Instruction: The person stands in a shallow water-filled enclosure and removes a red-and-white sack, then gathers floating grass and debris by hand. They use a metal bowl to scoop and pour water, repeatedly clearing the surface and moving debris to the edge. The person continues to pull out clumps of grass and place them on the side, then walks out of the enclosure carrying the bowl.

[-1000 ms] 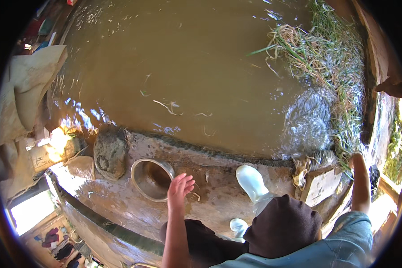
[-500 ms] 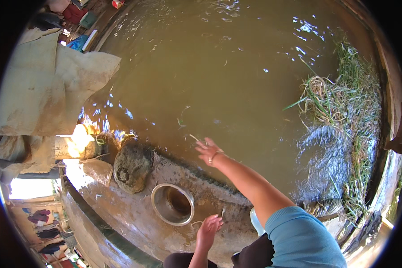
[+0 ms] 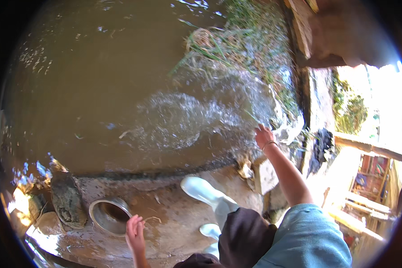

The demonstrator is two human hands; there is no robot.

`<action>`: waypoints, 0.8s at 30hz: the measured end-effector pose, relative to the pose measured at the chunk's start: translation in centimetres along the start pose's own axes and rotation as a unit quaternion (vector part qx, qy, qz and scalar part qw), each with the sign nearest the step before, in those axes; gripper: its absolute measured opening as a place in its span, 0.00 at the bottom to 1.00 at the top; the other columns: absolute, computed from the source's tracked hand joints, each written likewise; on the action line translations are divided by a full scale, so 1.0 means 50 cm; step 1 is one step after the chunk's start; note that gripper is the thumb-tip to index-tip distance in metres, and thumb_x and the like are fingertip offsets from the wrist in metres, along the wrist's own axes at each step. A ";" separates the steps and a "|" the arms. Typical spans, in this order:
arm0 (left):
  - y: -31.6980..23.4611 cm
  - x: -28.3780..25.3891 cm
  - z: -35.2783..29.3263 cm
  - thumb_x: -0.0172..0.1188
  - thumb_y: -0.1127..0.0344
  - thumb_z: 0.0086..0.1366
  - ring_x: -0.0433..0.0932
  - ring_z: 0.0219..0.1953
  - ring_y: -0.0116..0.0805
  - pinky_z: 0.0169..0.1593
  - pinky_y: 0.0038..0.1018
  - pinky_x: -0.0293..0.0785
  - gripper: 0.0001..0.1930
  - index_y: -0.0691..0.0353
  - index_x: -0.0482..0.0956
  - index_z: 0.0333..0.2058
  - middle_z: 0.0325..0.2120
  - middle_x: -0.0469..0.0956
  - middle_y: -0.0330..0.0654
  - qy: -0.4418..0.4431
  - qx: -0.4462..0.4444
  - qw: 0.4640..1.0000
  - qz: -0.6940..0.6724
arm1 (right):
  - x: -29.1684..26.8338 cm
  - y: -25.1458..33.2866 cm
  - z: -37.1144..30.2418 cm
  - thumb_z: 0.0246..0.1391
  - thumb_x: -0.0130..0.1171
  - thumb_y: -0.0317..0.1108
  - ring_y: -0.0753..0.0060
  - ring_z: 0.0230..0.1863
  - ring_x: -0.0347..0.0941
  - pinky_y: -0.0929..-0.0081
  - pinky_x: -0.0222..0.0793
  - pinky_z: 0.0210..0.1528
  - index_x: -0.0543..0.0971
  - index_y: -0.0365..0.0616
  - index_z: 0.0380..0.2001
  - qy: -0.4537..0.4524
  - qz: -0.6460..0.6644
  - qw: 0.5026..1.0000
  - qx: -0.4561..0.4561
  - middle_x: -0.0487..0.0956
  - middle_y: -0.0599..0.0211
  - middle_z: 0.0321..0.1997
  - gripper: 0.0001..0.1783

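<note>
My right hand [image 3: 264,136] reaches out low over the right corner of the brown water [image 3: 89,102], close to the floating grass [image 3: 250,53]. Its fingers look loosely stretched, and I make out nothing held in them. A bracelet circles that wrist. My left hand [image 3: 135,233] hovers over the wet ledge with fingers loosely bent and apparently nothing in them. Just left of it stands a round metal pot [image 3: 95,215] with some brownish liquid inside. A thin pale strand [image 3: 153,218] lies beside the fingertips. Churned, foamy water [image 3: 178,118] spreads left of my right hand.
My pale boots [image 3: 200,187] stand on the muddy concrete ledge [image 3: 174,212] along the water. A big stone [image 3: 67,201] sits left of the pot, a squared block [image 3: 265,174] below my right hand. Wooden beams [image 3: 362,145] run along the right side.
The view has swung right. My right hand has moved from over the open water to the grassy corner, and the water there is more churned. My left hand stays near the pot.
</note>
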State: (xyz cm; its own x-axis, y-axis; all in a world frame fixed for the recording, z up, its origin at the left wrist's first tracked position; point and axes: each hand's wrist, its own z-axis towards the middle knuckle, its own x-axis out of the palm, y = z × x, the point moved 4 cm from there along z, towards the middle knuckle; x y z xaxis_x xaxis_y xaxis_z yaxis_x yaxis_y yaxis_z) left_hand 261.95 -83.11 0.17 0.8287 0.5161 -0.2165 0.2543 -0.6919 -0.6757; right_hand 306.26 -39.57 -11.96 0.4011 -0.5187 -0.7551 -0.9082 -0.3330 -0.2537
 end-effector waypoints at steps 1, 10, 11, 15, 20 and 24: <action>-0.001 0.006 -0.014 0.49 0.72 0.68 0.77 0.42 0.33 0.45 0.26 0.74 0.14 0.66 0.69 0.51 0.44 0.75 0.47 0.003 -0.020 1.000 0.017 | -0.016 -0.003 -0.057 0.47 0.52 0.30 0.49 0.59 0.63 0.54 0.67 0.54 0.73 0.56 0.54 -0.101 0.016 0.994 -0.032 0.61 0.66 0.66 0.27; 0.102 0.122 -0.294 0.51 0.70 0.67 0.77 0.38 0.28 0.42 0.23 0.75 0.13 0.62 0.72 0.50 0.39 0.75 0.40 0.079 -0.146 0.981 0.100 | 0.096 -0.280 -0.609 0.51 0.46 0.25 0.54 0.44 0.75 0.62 0.71 0.46 0.75 0.51 0.46 0.002 0.207 0.978 0.000 0.76 0.62 0.45 0.19; 0.114 0.138 -0.344 0.52 0.70 0.67 0.77 0.37 0.28 0.42 0.22 0.75 0.13 0.62 0.72 0.50 0.39 0.75 0.40 0.113 -0.144 0.976 0.117 | 0.119 -0.341 -0.690 0.51 0.45 0.25 0.54 0.44 0.75 0.61 0.71 0.45 0.75 0.51 0.46 0.042 0.211 0.976 0.028 0.76 0.61 0.44 0.19; 0.140 0.176 -0.531 0.52 0.68 0.67 0.77 0.42 0.32 0.44 0.26 0.75 0.15 0.63 0.71 0.51 0.45 0.74 0.43 0.192 -0.259 0.936 0.143 | 0.193 -0.563 -1.007 0.54 0.46 0.30 0.55 0.47 0.75 0.63 0.71 0.48 0.76 0.51 0.46 0.284 0.162 0.926 0.187 0.78 0.57 0.46 0.17; 0.077 0.195 -0.645 0.53 0.63 0.67 0.78 0.42 0.36 0.45 0.27 0.75 0.17 0.65 0.70 0.50 0.45 0.76 0.48 0.165 -0.306 0.924 0.158 | 0.296 -0.681 -1.263 0.55 0.49 0.36 0.53 0.46 0.76 0.62 0.71 0.48 0.79 0.49 0.41 0.405 0.241 0.845 0.252 0.79 0.56 0.44 0.13; -0.001 0.267 -0.683 0.53 0.62 0.67 0.78 0.43 0.37 0.46 0.27 0.75 0.17 0.66 0.70 0.51 0.45 0.76 0.49 0.157 -0.280 0.935 0.152 | 0.341 -0.681 -1.304 0.55 0.49 0.37 0.51 0.45 0.75 0.61 0.71 0.48 0.79 0.49 0.41 0.283 0.371 0.876 0.123 0.80 0.56 0.42 0.13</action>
State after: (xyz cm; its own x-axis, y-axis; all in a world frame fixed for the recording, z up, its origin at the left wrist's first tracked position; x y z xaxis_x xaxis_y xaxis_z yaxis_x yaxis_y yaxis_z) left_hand 290.03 -93.44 21.41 0.9883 0.1396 -0.0610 0.1314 -0.9837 -0.1231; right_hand 351.83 -88.41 23.22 -0.3782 -0.8509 -0.3647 -0.9146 0.4043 0.0052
